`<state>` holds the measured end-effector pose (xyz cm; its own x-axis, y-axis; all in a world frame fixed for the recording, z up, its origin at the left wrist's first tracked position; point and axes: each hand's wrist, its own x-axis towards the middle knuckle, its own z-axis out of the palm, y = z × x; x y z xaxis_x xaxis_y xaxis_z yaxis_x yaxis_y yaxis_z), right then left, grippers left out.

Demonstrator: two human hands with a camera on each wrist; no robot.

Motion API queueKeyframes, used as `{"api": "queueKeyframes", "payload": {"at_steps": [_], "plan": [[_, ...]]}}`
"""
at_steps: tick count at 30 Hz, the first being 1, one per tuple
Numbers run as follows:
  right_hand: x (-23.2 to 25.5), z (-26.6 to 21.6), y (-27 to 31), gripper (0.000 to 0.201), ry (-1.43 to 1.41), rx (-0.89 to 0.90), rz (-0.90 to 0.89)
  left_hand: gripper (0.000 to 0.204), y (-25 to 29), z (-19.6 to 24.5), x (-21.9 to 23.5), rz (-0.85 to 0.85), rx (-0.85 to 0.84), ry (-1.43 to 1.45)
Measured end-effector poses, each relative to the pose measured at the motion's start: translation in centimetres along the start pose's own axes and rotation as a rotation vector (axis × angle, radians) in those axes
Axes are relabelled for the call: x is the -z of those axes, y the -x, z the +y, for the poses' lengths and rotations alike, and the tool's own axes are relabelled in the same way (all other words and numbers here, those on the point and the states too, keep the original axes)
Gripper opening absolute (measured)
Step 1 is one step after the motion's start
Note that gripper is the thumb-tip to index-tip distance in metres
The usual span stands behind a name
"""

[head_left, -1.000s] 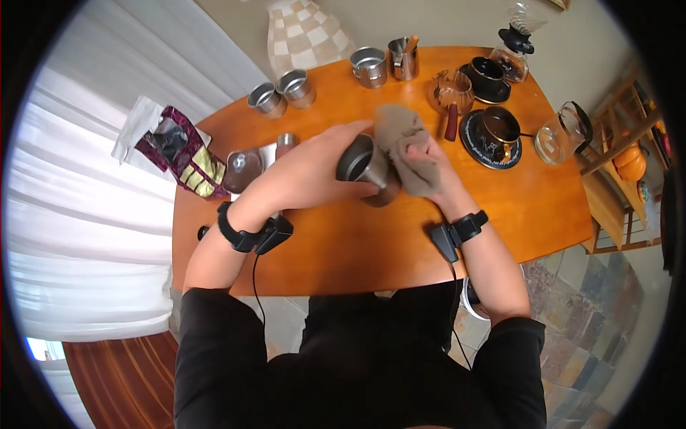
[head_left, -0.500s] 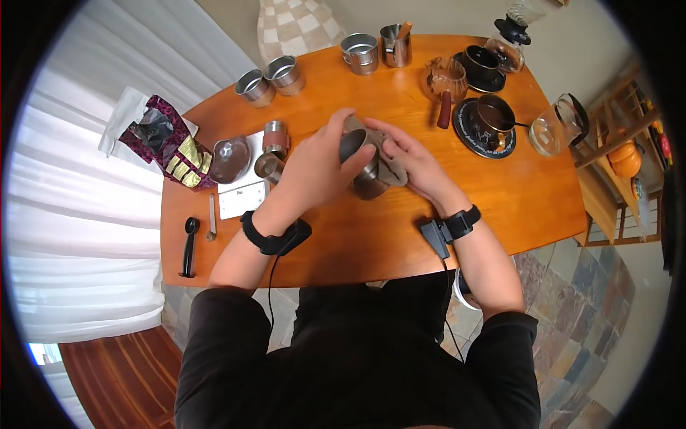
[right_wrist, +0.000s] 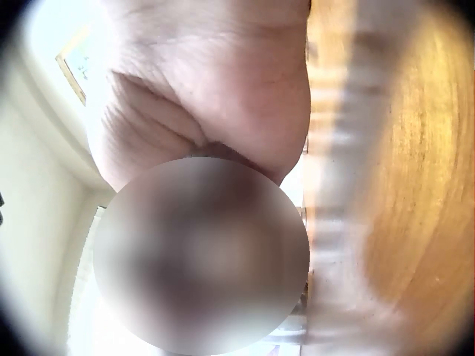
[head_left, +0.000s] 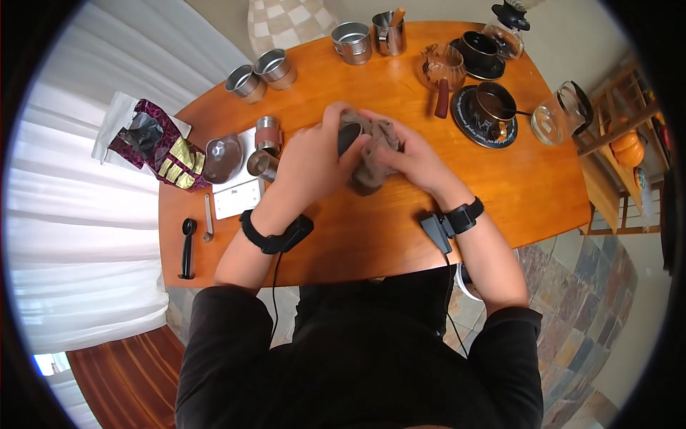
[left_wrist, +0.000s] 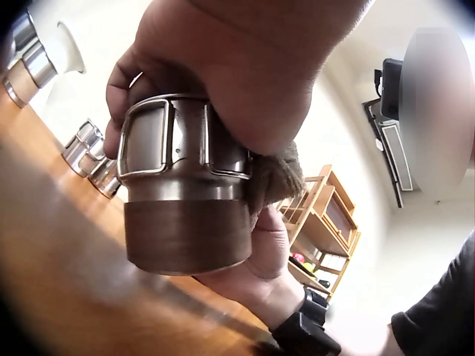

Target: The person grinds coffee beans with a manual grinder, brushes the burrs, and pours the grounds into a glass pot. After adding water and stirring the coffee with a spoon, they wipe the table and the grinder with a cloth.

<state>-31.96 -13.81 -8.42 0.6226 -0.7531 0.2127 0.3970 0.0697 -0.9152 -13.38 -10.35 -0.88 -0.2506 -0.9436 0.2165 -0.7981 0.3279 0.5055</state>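
Vs. 1 s ago: the cloth (head_left: 371, 154) was bunched in the right hand (head_left: 414, 159) beside the metal cup (head_left: 351, 137), cup mouth plainly open to the head cam. Now the cloth is draped over and partly into the cup mouth; both hands have closed in on it. Head cam has also shifted: table (head_left: 529, 186) objects sit higher in frame.

Cup position: held above the table, near its centre, just right of the small grinder (head_left: 267, 133). In the left wrist view the cup (left_wrist: 182, 185) is clear of the tabletop; lower band darker than the upper body, folded wire handle flat against the wall.

Left hand (head_left: 309, 161): fingers curled round the cup body, thumb on the near side. Right hand: fingers bent, pressing the cloth against the cup rim; cloth (left_wrist: 278, 178) shows between cup and right palm.

Writing: none legible. The white card (head_left: 239, 198) left of the cup carries marks too small to read. The patterned bag (head_left: 153, 146) at the table's left edge shows print, unreadable.

Hidden/unclear: cup interior covered by cloth. Right wrist view is mostly palm plus a blurred patch; finger detail can't be told there. Right fingertips are partly buried in cloth in the head view.
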Motion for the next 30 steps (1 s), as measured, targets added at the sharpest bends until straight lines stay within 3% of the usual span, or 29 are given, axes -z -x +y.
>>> {"api": "queueKeyframes", "payload": {"at_steps": [1,3,7,9,13,15,16,18,21,23,25,26,27,29,30], "plan": [[0.2,0.2,-0.1,0.056,-0.001,-0.003,0.001,0.046,0.2,0.3,0.2,-0.002,0.002,0.002],[0.6,0.5,-0.3,0.045,-0.332,-0.052,-0.021,0.046,0.7,0.9,0.4,0.048,-0.123,0.024],[0.6,0.3,0.4,0.041,-0.392,-0.157,0.109,0.044,1.0,0.6,0.0,0.075,-0.205,0.135],[1.4,1.1,0.4,0.039,-0.598,-0.218,-0.038,0.044,1.1,0.0,-0.5,0.121,-0.331,0.222],[1.6,2.3,0.1,0.04,-0.56,-0.349,0.055,0.047,1.1,-0.7,-1.3,0.165,-0.388,0.285],[1.9,2.9,0.0,0.041,-0.696,-0.379,-0.092,0.053,1.2,-0.4,-1.4,0.193,-0.37,0.338],[1.6,3.0,0.1,0.041,-0.698,-0.38,-0.092,0.053,1.2,-0.1,-1.4,0.193,-0.368,0.338],[1.0,3.1,0.2,0.042,-0.308,-0.306,-0.089,0.056,1.1,0.3,-1.4,0.16,-0.371,0.567],[1.3,3.7,0.5,0.043,-0.476,-0.239,-0.204,0.065,0.4,0.1,-1.6,0.178,-0.448,0.658],[1.6,3.8,0.4,0.043,-0.466,-0.213,-0.168,0.071,-0.2,-0.4,-1.8,0.212,-0.484,0.635],[2.0,3.4,-0.1,0.045,-0.951,-0.165,-0.301,0.079,-0.3,-0.8,-1.6,0.244,-0.52,0.611],[1.8,2.9,0.0,0.043,-0.955,-0.135,-0.159,0.087,-0.1,-1.0,-1.3,0.275,-0.511,0.414],[1.8,2.6,-0.1,0.043,-0.957,-0.133,-0.157,0.095,0.0,-1.2,-1.3,0.303,-0.497,0.218],[2.0,2.4,-0.3,0.041,-0.923,-0.143,-0.148,0.097,-0.2,-1.2,-1.4,0.355,-0.502,0.222],[2.0,2.6,-0.4,0.04,-0.985,-0.133,-0.116,0.09,0.0,-1.1,-1.1,0.39,-0.498,0.07]]}}
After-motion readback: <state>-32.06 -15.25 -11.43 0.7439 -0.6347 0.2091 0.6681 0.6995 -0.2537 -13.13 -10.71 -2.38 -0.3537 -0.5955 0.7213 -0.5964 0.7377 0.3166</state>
